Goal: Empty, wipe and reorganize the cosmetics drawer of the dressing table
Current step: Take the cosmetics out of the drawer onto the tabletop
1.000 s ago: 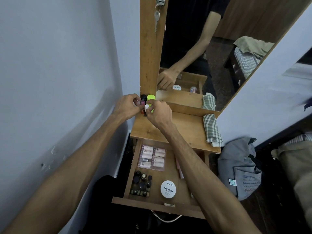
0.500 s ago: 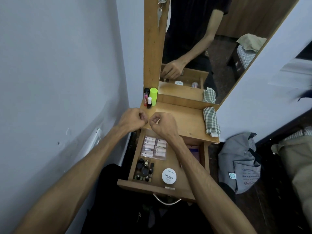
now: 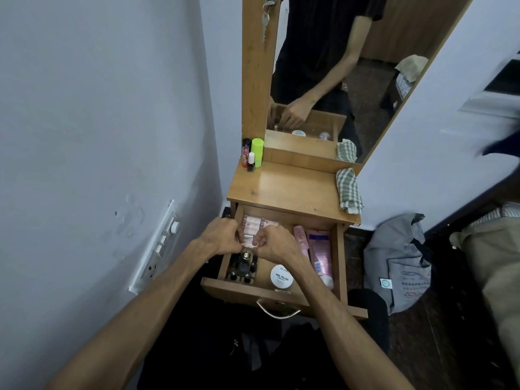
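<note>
Both hands are down in the open drawer (image 3: 339, 266), over its left side: the left hand (image 3: 222, 237) and the right hand (image 3: 270, 244) have curled fingers meeting at the near edge of a clear pack of small pink items (image 3: 254, 225), and they seem to pinch it, though I cannot tell how firm this grip is. Just under the hands stands a group of small dark bottles (image 3: 242, 270); lifting the pack carelessly could knock them over, and one may leak. The white nail polish jar (image 3: 282, 275) and pink tubes (image 3: 318, 250) also remain inside. On the tabletop (image 3: 292, 190) a few bottles (image 3: 252, 156) already stand in the far left corner, so a crowded placement there may topple them
</note>
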Tool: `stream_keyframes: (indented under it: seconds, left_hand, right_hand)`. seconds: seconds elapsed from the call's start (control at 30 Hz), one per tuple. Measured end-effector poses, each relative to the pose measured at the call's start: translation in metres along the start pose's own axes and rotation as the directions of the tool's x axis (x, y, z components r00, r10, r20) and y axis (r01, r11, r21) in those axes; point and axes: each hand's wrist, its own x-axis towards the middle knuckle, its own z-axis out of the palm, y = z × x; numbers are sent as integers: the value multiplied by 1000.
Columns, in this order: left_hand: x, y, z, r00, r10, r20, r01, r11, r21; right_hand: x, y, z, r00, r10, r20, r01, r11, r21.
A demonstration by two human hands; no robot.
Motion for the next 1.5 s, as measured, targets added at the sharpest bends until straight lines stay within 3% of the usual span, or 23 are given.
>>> stream_keyframes:
  seconds: [0.2, 0.63, 0.93, 1.2, 1.5]
  left_hand:
    - [-6, 3, 3, 999, 24, -39, -22, 998, 50]
    - [-5, -9, 16, 988, 66, -142, -67, 998, -2]
    - [-6, -10, 17, 975, 143, -169, -130, 988, 88]
    - [-11, -6, -2, 973, 124, -193, -123, 992, 15]
    - [-10, 4, -48, 936, 149, -319, -163, 986, -18]
  right_hand:
    - [-6, -3, 11, 999, 49, -12, -49, 999, -14]
    - [4, -13, 17, 999, -2, 42, 5, 997, -77]
    - [4, -14, 22, 999, -15, 40, 19, 995, -102]
    - [1, -12, 6, 997, -57, -42, 57, 998, 12]
    - [11, -24, -33, 982, -73, -173, 86, 994, 67]
